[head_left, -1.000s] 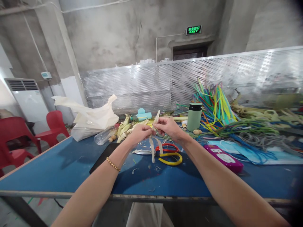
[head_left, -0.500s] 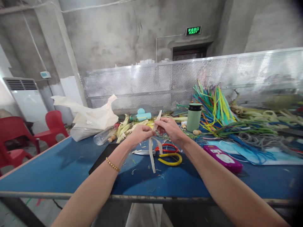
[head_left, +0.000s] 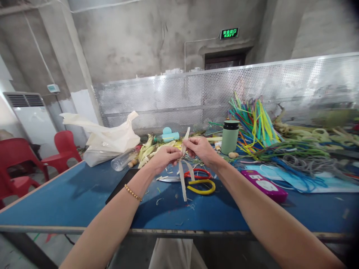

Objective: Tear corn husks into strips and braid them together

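Pale, flat strips of dried husk (head_left: 182, 183) are pinched between my two hands above the blue table. One end sticks up past my fingers, and two tails hang down. My left hand (head_left: 168, 155), with a gold bead bracelet on its wrist, is closed on the strips from the left. On the other side my right hand (head_left: 199, 148) pinches them slightly higher up. Whether the strips are knotted or only crossed between the fingertips cannot be made out. Below my hands lie scissors (head_left: 201, 187) with one red and one yellow handle, partly behind the hanging tails.
Behind my hands lie corn husks (head_left: 146, 151) and a clear plastic bottle (head_left: 122, 161), beside a white bag (head_left: 112, 140). A dark flat tablet (head_left: 119, 186) is near my left forearm. Rightward are a green canister (head_left: 230, 138), a purple device (head_left: 263, 185) and bundled colourful strips (head_left: 256, 123).
The upright end of the strip now stands a little higher, and the long hanging tail has swung slightly right. Both hands keep their pinch, almost in place.
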The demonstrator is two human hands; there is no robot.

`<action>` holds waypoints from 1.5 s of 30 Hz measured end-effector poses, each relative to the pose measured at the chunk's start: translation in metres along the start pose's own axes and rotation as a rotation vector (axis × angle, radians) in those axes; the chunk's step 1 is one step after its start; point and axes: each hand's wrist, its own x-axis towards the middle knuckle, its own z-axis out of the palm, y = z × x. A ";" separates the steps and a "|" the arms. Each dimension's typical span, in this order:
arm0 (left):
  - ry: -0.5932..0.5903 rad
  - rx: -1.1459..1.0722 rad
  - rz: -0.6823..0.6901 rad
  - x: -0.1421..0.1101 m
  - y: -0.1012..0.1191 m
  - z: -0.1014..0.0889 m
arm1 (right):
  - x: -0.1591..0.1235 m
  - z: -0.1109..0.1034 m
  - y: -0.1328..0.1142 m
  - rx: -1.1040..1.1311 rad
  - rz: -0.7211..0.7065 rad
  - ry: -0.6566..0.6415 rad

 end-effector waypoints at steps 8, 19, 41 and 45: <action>0.181 0.137 0.064 0.003 0.000 -0.001 | 0.000 -0.003 0.003 -0.056 0.070 -0.080; 0.126 0.074 0.091 0.004 -0.003 -0.002 | -0.003 0.002 -0.004 -0.050 0.038 -0.071; 0.247 -0.321 -0.019 0.008 -0.003 -0.009 | 0.001 -0.004 -0.006 -0.543 -0.228 0.267; 0.254 -0.332 0.022 0.009 -0.005 -0.008 | 0.000 0.002 -0.002 -0.614 -0.258 0.097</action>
